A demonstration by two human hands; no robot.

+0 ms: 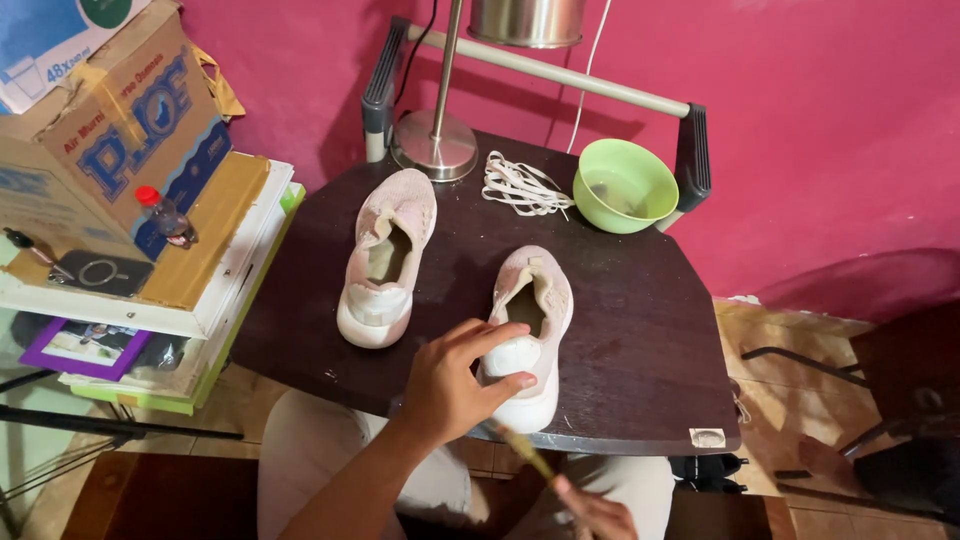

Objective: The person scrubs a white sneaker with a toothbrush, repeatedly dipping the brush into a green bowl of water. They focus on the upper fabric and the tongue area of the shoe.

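Note:
Two pale pink lace-less shoes lie on a dark wooden table [640,330]. My left hand [455,380] rests its fingers and thumb on the heel of the right-hand shoe [530,315] near the table's front edge. My right hand [597,515], low at the frame's bottom edge, is closed on a thin wooden-handled brush [527,455] that points up toward that heel. The other shoe [388,255] sits untouched to the left. Loose white laces [522,185] lie at the back of the table beside a green bowl [625,185].
A metal lamp base [434,143] stands at the table's back edge against a pink wall. To the left, a white shelf [215,290] carries a cardboard box [110,120], a small red-capped bottle [165,215] and a phone. Dark furniture stands at the right.

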